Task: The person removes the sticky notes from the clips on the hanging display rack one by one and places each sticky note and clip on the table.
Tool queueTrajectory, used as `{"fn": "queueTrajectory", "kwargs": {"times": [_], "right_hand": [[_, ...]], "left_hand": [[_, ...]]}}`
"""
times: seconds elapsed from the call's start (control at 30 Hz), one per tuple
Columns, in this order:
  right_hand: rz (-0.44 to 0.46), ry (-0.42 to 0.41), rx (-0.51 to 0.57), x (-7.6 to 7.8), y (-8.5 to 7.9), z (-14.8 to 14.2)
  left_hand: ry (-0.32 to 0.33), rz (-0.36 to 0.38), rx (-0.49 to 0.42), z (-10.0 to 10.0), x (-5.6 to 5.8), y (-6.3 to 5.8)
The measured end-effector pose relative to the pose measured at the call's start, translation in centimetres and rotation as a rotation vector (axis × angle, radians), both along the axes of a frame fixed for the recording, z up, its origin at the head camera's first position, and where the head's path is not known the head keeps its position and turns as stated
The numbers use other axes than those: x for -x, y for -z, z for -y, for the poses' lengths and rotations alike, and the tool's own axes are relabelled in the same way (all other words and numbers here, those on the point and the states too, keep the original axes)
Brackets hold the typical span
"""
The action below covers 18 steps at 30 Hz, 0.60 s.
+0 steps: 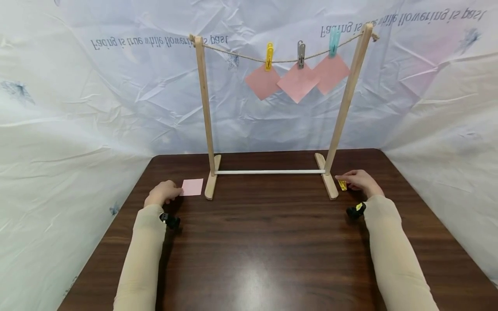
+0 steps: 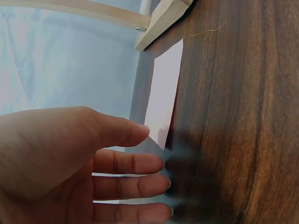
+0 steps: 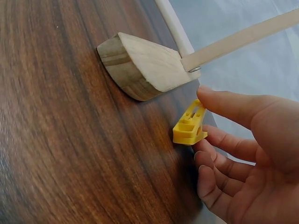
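Note:
At the table's left, my left hand (image 1: 162,193) pinches the near corner of a square pink sheet of paper (image 1: 192,187). In the left wrist view the thumb lies over the corner of the paper (image 2: 163,93), whose edge casts a shadow on the wood. My right hand (image 1: 362,181) holds a yellow clothespin (image 1: 342,185) beside the rack's right foot. Seen from the right wrist, the clothespin (image 3: 190,125) sits between the thumb and the index finger, close over the table. The remaining fingers of my right hand (image 3: 243,154) curl beneath it.
A wooden rack (image 1: 205,103) stands at the back of the table (image 1: 253,224). From its rope (image 1: 241,55) hang several pink papers (image 1: 297,84), clipped by a yellow, a grey and a teal clothespin (image 1: 334,42). A white rod (image 1: 268,172) joins its feet. Pale sheeting surrounds the table.

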State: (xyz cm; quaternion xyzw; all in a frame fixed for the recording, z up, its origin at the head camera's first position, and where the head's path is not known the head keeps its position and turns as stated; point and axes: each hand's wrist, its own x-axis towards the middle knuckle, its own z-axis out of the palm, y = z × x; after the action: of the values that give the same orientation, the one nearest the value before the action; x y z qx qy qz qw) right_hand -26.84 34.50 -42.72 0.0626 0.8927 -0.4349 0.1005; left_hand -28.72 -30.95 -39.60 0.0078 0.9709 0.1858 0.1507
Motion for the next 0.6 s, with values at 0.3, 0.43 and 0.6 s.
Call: {"fn": "queueTrajectory", "kwargs": {"times": [0.3, 0.43, 0.6], "right_hand": [[-0.005, 0.005, -0.010, 0.1, 0.0, 0.0], [-0.010, 0.000, 0.001, -0.2, 0.1, -0.4], [-0.023, 0.009, 0.026, -0.6, 0.1, -0.8]], "left_hand": [[-0.007, -0.085, 0.011, 0.0, 0.2, -0.4], [0.007, -0.162, -0.004, -0.7, 0.5, -1.2], [0.047, -0.218, -0.089, -1.7, 0.7, -2.1]]}}
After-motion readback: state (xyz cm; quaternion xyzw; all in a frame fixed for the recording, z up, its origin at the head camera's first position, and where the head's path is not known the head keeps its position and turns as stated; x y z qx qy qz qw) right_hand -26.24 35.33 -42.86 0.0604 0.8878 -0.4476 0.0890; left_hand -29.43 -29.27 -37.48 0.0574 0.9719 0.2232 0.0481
